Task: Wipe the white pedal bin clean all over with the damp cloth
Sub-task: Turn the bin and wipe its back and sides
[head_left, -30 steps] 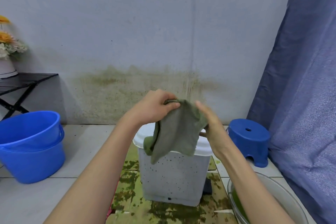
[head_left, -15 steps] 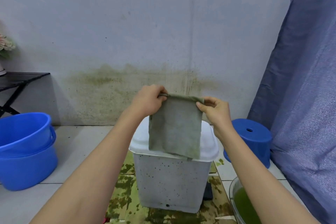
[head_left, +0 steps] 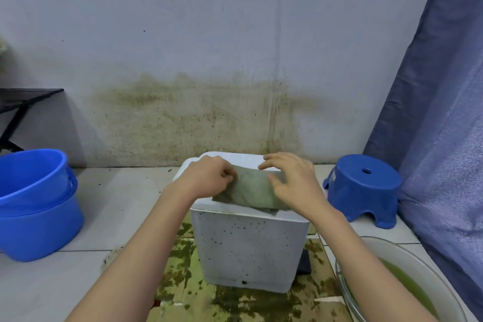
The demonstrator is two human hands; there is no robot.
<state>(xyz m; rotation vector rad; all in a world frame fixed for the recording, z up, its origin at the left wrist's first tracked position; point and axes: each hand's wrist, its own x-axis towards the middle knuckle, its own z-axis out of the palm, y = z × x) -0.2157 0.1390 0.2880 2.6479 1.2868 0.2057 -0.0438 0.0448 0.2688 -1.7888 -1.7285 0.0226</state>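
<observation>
Damp cloth: soft, limp, folded on pedal bin lid's front edge (bin likely light, may slide). Left hand pinches its left end; right hand spread, pressing.

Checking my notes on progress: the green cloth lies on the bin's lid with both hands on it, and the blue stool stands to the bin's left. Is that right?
Not quite. The head view shows the stool to the right of the bin; on the left are the blue buckets. The rest holds: the cloth lies on the lid, with the left hand and right hand on it.
</observation>
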